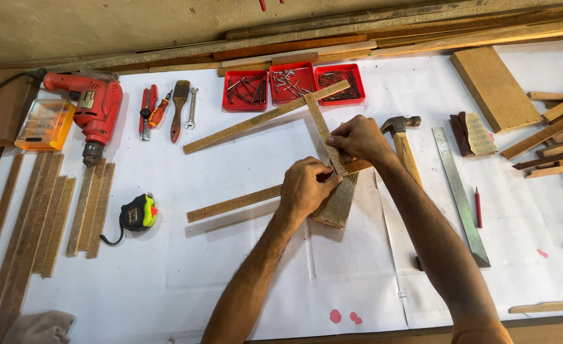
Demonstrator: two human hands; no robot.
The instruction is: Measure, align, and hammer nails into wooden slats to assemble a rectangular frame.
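White paper cover (167, 274): sheet spread over the bench, with pink-red spots near the front edge.
Grey cloth (39, 328): crumpled at the near left corner.
Left hand (307, 188): fingers curled, pinching the joint where the wooden strips cross; palm down over the block.
Wooden block (338, 204): short weathered piece lying under the crossing, partly hidden by the left hand.
Lower strip (230, 205): thin slat running leftward from under the left hand.
Right hand (358, 139): fingertips closed on the cross strip just above the joint.
Cross strip (319, 121): slat running from the hands up to the upper strip, touching it.
Upper strip (262, 119): long slat lying diagonally, far end over the red trays.
Tape measure (138, 213): black, yellow-green case, left of the lower strip.
Hammer (401, 137): head just beside the right wrist.
Steel ruler (459, 194): right of the forearm; red pencil (477, 207) beside it.
Loose slats (39, 210): laid side by side at left.
Red drill (93, 111): far left, beside an orange clear-lidded case (44, 124).
Red trays (293, 83): three square trays of nails at the far edge.
Label-like block (478, 134): pale rectangular face with small markings, far right.
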